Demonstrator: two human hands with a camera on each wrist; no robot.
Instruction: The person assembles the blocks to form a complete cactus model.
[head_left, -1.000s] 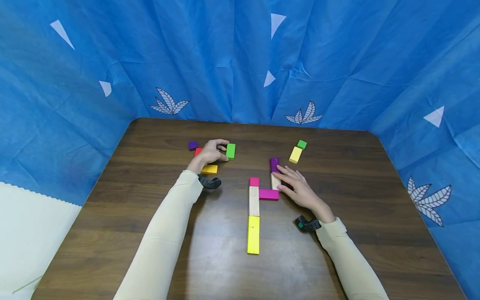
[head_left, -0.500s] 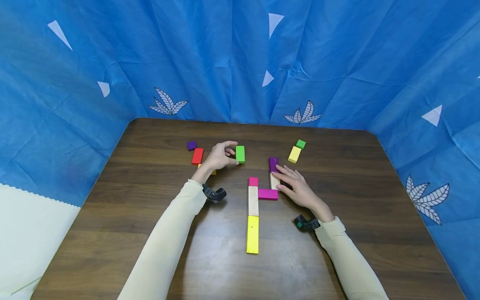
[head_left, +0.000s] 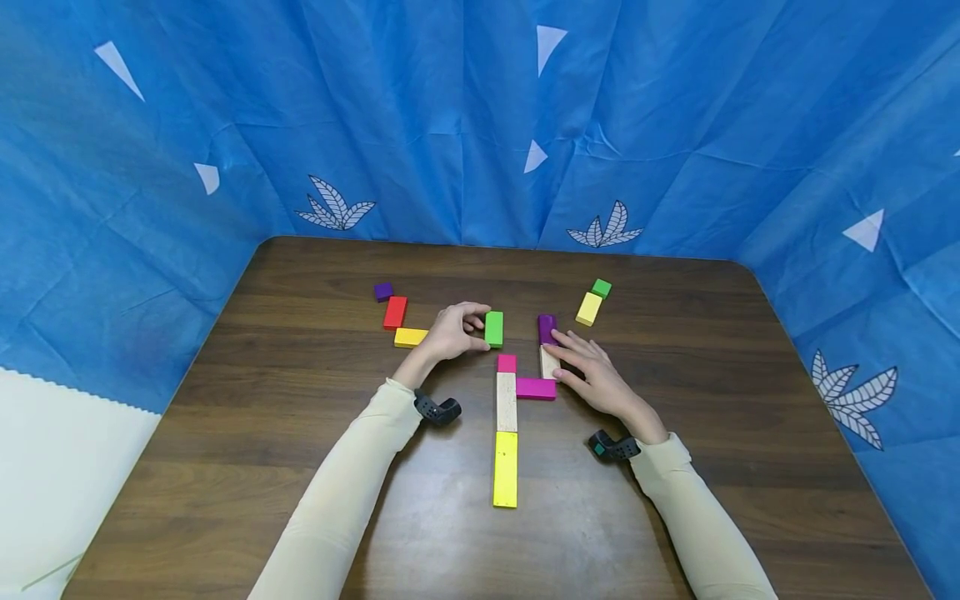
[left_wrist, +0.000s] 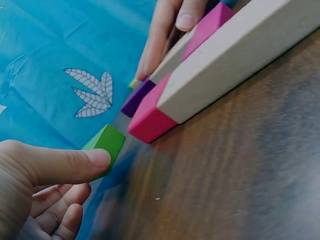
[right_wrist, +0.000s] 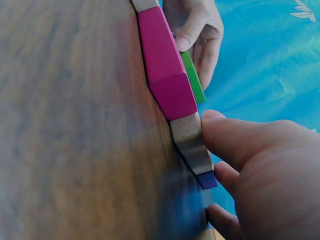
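My left hand [head_left: 450,333] pinches a green block [head_left: 493,330] between thumb and fingers, just beyond the small pink block [head_left: 507,363]. In the left wrist view the thumb presses the side of the green block [left_wrist: 111,145]. My right hand [head_left: 600,379] rests with loosely extended fingers along the plain wooden block [head_left: 550,362] and the purple block [head_left: 548,328]. A magenta block [head_left: 536,389] joins that pair to a column of the small pink block, a longer plain block [head_left: 507,402] and a yellow block [head_left: 506,470].
On the left lie a dark purple cube [head_left: 383,292], a red block [head_left: 395,312] and an orange-yellow block [head_left: 410,337]. A pale yellow block [head_left: 588,309] touches a green cube [head_left: 602,288] at the back right. Blue cloth [head_left: 420,125] hangs behind the brown table [head_left: 262,417].
My left hand has carried the green block right and toward me, from beside the red block to near the pink block. The right hand has stayed in place.
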